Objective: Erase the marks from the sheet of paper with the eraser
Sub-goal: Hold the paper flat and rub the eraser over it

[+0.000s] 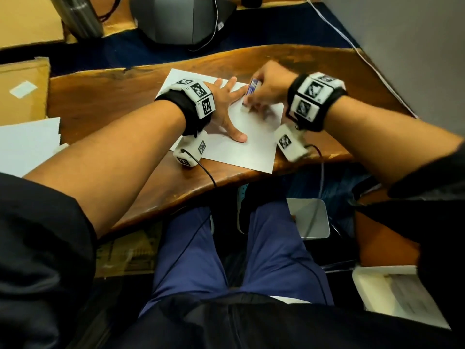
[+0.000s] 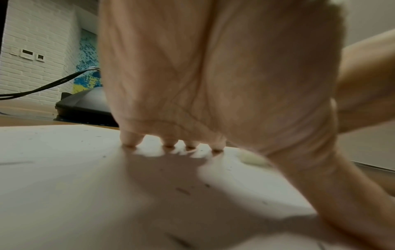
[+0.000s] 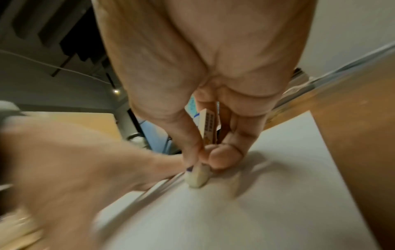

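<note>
A white sheet of paper lies on the wooden table. My left hand is spread flat on the sheet's left part, straight fingers and thumb pressing it down. My right hand pinches a white eraser in a blue-printed sleeve, and its tip touches the sheet beside my left index finger. The right wrist view shows the eraser tip on the paper between thumb and fingers. In the left wrist view my fingertips rest on the paper, strewn with dark eraser crumbs; the eraser tip shows blurred.
A dark grey device with cables stands beyond the table. A metal bottle and cardboard sit at the left, with more white sheets by the near-left edge. The table's near edge runs just below the sheet.
</note>
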Demonstrator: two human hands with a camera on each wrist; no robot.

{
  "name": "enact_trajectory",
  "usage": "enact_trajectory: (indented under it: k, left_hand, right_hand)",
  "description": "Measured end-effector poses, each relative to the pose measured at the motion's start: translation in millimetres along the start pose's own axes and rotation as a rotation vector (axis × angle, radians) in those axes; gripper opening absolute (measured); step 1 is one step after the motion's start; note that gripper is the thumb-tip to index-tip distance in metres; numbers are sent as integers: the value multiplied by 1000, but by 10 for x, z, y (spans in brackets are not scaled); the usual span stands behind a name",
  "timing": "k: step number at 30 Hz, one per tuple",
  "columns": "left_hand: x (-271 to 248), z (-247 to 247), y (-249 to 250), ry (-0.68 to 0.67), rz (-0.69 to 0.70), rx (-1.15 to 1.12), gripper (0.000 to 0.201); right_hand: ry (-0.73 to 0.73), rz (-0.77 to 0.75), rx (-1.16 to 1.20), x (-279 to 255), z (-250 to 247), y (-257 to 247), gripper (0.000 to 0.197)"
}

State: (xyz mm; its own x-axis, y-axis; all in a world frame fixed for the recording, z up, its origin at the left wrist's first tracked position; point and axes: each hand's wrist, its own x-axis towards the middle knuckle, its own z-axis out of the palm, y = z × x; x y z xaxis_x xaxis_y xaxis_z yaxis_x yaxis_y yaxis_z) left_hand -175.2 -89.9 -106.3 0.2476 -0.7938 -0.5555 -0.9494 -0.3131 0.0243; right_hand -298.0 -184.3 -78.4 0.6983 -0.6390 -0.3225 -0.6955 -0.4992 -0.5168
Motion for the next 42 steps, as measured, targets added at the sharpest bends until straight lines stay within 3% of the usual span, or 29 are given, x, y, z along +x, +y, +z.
enact_trajectory:
  k: [4,11,18,23,26,29,33,40,42]
  left_hand:
    - [-13,4,-11,-1,-8,-7,151]
    - [-10,7,1,4,-10,-6,148]
    - [-34,-10,31,-14,-19,-5,151]
    - [-44,-9,20,-17,-19,-17,154]
    - [-71,6,33,-2,-9,-33,155]
    - [-166,8,74,29,-3,-45,141]
    - [-286,10,182,56,106,-42,115]
    - [-341,92,310,-64,73,27,129]
    - [-326,78,312,-78,61,32,133]
  right_hand:
    - [91,49,36,137,-44,-50,32]
    - [-117,-36,-42,-67,50,84,19]
    - [117,7,46,144,-58,10,34]
    - [-99,-62,-56,-221,11,176,20]
    - [-31,-67,9,-384,-24,297,25]
    - [-37,-28,42,-460,9,370,25]
    - [-8,-38,33,-489,24,368,25]
    - [39,-100,0,-602,141,366,31]
    - [-4,-153,-12,-683,226,362,27]
